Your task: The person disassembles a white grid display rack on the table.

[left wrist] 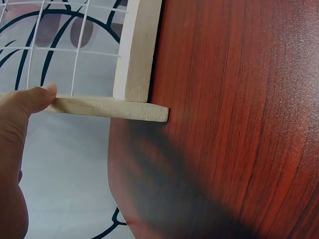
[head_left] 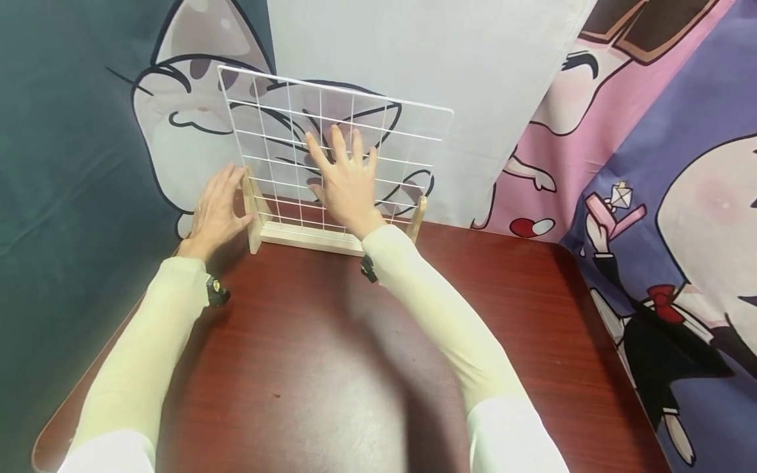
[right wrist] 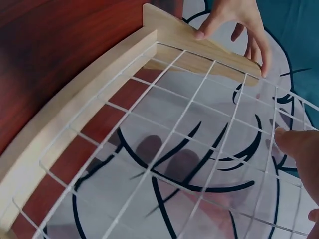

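Note:
A white wire grid panel (head_left: 337,87) stands upright, leaning slightly back, in a pale wooden stand (head_left: 307,238) on the table. My left hand (head_left: 215,210) grips the stand's left side piece (head_left: 255,230); its thumb (left wrist: 37,98) lies on the edge, and the right wrist view shows a fingertip at the upper end. Spread flat against the middle of the grid, my right hand (head_left: 349,180) presses with straight fingers, and its thumb (right wrist: 299,152) shows over the wires. The right side piece (head_left: 417,217) holds the grid's other end.
The reddish-brown table (head_left: 284,368) has rounded corners and ends just behind the stand. Cartoon-printed cloth (head_left: 473,79) hangs close behind it, with blue-green cloth (head_left: 65,197) at the left and a purple one (head_left: 639,171) at the right.

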Demonstrator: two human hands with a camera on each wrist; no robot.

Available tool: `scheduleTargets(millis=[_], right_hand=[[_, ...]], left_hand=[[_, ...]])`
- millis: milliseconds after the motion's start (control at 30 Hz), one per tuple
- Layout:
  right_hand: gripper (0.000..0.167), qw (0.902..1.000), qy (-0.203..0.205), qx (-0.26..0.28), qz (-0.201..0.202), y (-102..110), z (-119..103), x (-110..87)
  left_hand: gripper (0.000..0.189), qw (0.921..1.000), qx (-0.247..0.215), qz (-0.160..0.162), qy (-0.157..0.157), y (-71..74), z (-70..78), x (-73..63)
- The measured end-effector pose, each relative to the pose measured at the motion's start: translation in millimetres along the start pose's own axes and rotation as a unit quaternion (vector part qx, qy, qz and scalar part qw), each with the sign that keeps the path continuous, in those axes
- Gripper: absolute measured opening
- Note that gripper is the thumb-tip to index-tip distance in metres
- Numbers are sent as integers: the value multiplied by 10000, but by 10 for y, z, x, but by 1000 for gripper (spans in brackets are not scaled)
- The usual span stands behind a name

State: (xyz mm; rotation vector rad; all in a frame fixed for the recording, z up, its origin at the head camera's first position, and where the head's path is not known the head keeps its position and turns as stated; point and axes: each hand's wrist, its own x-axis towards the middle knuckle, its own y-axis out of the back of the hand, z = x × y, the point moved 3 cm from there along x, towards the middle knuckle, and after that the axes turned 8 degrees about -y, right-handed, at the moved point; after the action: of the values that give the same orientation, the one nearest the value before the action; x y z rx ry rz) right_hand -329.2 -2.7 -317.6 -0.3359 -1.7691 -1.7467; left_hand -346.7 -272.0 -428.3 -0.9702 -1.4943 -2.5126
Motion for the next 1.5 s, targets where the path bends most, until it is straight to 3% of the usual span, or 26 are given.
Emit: scheduleTargets(millis=[233, 433, 667, 867, 1100, 1333, 1500], right_hand=[[88, 9992, -276, -286, -91, -174, -36, 15], [82, 9978, -436, -377, 331, -265, -60, 40], [76, 9964, -651, -300, 457, -342, -52, 81], [64, 9940, -687, -203, 827, -366, -82, 98], [63, 9902, -830, -57, 1120, -383, -110, 125], [57, 9889, -723, -41, 1300, -388, -136, 118], [53, 9884, -603, 4, 1396, -392, -143, 124]], left_hand=[[103, 9999, -31, 119, -22, -20, 10, -21], [103, 9997, 14, 243, 9, -10, 45, -13], [103, 9996, 67, 257, 81, -27, 69, -2], [102, 9992, 144, 372, 29, -19, 69, -4], [100, 9991, 204, 330, 185, -28, 65, -2], [99, 9985, 239, 425, 257, -55, 70, -33], [99, 9986, 25, 474, 224, -74, 81, -56]])
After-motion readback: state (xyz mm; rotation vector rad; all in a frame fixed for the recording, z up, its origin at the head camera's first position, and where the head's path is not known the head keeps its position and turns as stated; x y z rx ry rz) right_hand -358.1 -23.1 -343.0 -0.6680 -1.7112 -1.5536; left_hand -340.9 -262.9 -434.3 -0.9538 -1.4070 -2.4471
